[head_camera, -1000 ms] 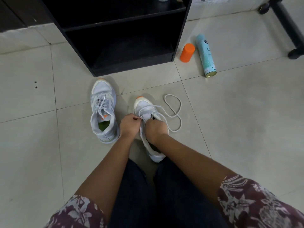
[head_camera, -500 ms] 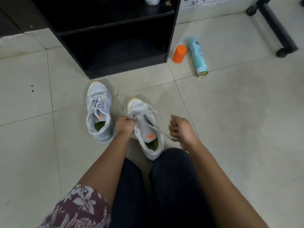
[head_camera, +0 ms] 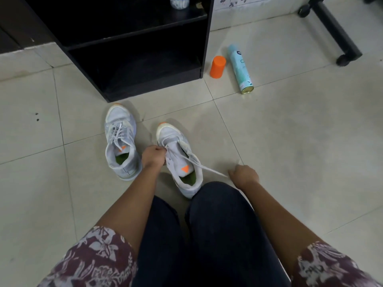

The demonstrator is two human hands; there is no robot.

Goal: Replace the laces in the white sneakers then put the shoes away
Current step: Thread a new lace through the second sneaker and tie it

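Your left hand (head_camera: 154,155) clamps the lacing edge of the white mesh sneaker (head_camera: 172,136). Your right hand (head_camera: 244,176), fisted just right of that sneaker, grips its flat white lace (head_camera: 209,167), which is taut.

Probably a home: pale tiled floor (head_camera: 290,141), low black shelf unit (head_camera: 134,36), spray can (head_camera: 240,67), castored furniture leg (head_camera: 333,32).

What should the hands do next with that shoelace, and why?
Probably the right hand should pull the lace farther out: it runs taut from the shoe to that fist, while the left hand holds the shoe steady.
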